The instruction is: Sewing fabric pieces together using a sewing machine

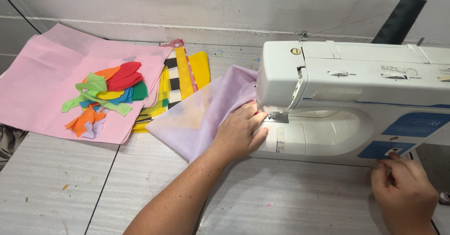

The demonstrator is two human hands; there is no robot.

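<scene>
A white sewing machine (356, 85) stands at the right on a grey table (56, 183). A pale lilac fabric piece (206, 110) lies under its needle area, spreading to the left. My left hand (239, 132) lies flat on this fabric beside the presser foot (276, 117), fingers together and pressing down. My right hand (403, 188) is at the machine's lower right front, its fingertips touching a small control on the blue panel (391, 150). A black thread cone (401, 19) stands behind the machine.
A pink fabric sheet (42, 85) lies at the left with several small coloured fabric cut-outs (105, 94) piled on it. Striped and yellow fabric pieces (180, 80) lie between it and the lilac fabric. A grey wall runs along the back.
</scene>
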